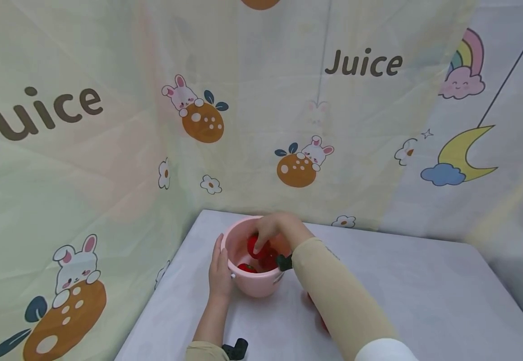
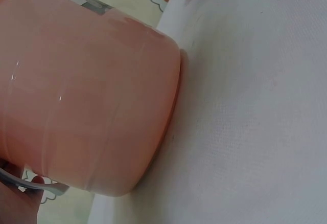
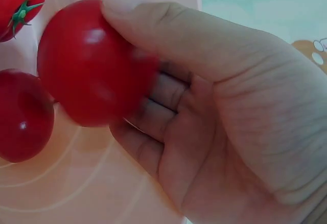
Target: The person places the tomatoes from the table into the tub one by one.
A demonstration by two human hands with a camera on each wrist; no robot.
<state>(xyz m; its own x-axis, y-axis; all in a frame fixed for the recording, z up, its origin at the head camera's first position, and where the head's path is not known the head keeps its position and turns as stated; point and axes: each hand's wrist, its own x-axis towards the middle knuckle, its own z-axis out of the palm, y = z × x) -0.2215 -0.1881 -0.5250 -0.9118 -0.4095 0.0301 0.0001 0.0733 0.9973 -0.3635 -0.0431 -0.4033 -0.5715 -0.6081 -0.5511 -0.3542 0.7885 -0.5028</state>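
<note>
Tomato (image 3: 92, 63) | pinched in my right hand (image 1: 276, 226), inside the pink bucket (image 1: 256, 288) | left hand (image 1: 219, 273) just straight-fingered against its side

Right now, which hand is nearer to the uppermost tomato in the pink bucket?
Right: the right hand grips that red tomato inside the bucket; the left hand touches the bucket's outer side.

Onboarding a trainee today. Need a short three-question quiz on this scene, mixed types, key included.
1. Which hand reaches into the pink bucket?
2. True or false: the left hand is well away from the bucket.
3. How many red fruits show in the right wrist view? A) one B) three C) six

Key:
1. The right hand.
2. False; it rests against the bucket's outer side.
3. B; one held, two beside it.
</note>
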